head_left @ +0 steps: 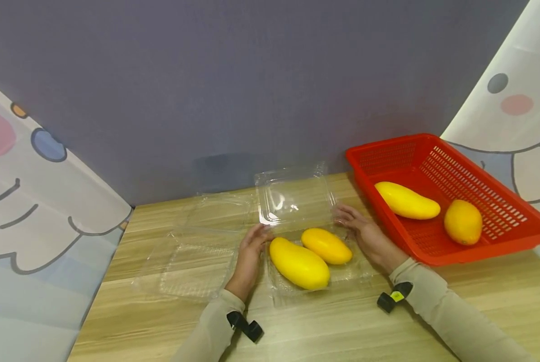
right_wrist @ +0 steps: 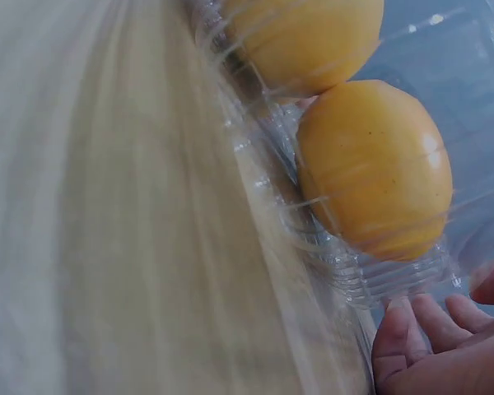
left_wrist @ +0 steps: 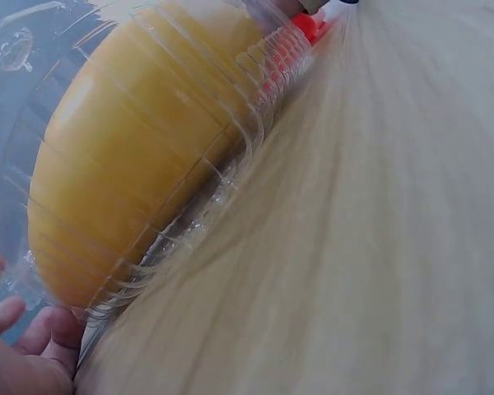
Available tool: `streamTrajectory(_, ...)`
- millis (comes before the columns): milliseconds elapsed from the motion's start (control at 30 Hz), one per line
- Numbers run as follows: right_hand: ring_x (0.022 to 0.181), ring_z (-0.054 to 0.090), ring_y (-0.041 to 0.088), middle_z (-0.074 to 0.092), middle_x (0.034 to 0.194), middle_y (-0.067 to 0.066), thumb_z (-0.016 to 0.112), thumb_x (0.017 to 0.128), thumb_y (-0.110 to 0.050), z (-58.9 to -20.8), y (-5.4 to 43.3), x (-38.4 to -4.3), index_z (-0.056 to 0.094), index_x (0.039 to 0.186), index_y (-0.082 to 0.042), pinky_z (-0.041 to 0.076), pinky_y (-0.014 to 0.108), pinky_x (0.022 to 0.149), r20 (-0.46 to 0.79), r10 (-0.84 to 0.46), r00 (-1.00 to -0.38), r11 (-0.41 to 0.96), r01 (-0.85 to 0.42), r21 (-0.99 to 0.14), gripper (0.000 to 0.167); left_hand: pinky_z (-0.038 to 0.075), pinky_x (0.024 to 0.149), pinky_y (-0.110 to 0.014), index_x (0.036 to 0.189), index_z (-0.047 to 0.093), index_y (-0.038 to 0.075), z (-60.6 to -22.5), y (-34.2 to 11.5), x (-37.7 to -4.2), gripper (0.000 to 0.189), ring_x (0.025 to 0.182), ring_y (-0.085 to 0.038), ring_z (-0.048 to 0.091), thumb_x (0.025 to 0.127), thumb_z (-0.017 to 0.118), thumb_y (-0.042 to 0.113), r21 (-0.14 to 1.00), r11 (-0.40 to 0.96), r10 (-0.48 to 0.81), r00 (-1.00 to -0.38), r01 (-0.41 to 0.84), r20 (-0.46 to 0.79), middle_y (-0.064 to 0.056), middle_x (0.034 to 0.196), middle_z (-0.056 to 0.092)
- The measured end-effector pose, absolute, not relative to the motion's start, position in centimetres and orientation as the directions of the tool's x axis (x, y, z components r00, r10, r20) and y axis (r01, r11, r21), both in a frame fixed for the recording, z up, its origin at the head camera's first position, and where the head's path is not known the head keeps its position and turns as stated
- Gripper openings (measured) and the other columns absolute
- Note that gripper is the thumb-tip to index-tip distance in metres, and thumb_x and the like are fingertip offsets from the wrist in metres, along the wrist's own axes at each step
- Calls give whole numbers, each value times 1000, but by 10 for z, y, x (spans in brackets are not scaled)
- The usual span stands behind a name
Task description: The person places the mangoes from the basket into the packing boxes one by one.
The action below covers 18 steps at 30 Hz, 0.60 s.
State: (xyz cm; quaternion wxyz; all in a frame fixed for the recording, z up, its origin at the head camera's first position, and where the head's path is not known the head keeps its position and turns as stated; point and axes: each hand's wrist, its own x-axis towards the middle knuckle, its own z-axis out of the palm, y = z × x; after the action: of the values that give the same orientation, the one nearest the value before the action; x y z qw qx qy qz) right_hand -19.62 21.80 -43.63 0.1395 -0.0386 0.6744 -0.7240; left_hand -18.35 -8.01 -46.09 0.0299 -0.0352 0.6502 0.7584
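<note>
A clear plastic clamshell box [head_left: 342,274] lies on the table with its lid [head_left: 292,201] raised at the back. Two yellow mangoes rest in its base: a larger one [head_left: 299,264] at the left and a smaller one [head_left: 327,246] at the right. My left hand [head_left: 251,251] holds the box at its left side near the lid's lower corner. On the opposite side my right hand [head_left: 362,234] grips it with bent fingers. Through the ribbed plastic, a mango [left_wrist: 132,148] shows in the left wrist view and another mango [right_wrist: 375,173] in the right wrist view.
Another clear clamshell box [head_left: 193,269] lies opened flat on the table to the left. At the right stands a red slotted basket [head_left: 491,201] with a long yellow mango [head_left: 408,201] and a rounder orange-yellow fruit [head_left: 463,222]. A grey panel [head_left: 234,90] rises behind the table.
</note>
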Motion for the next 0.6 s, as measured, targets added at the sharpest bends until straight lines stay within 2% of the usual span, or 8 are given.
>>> streamTrajectory(133,125,49,8,38,157,3,34,106,-15,-436,217,-197,22,157,-10,35,27,98,-84,-248,-965,-27,94,-995,52,40,89,-26,145,44,7,-462,-82,-184,44,106,-12,60,101,46,10,985,-157,20,-998,-67,-64,-15,138,53)
streamTrajectory(267,127,46,11,26,162,14,32,104,-5,-438,216,-198,19,157,-11,34,30,107,-20,-235,-972,-28,27,-999,55,41,87,-26,148,41,12,-462,-83,-184,45,109,-16,60,103,46,12,987,-152,38,-998,-51,-46,-15,138,49)
streamTrajectory(433,125,46,12,27,160,18,31,101,4,-440,215,-199,19,157,-13,41,27,99,49,-222,-974,-18,-46,-999,60,41,85,-26,147,41,19,-462,-84,-183,45,109,-16,60,103,48,13,987,-151,39,-998,-54,-49,-10,134,47)
streamTrajectory(600,119,47,8,37,150,8,35,102,3,-439,214,-196,24,156,-13,42,24,91,51,-170,-984,-13,-49,-999,57,42,85,-26,146,42,20,-463,-83,-183,45,107,-15,60,102,48,11,988,-149,28,-999,-44,-40,-8,129,47)
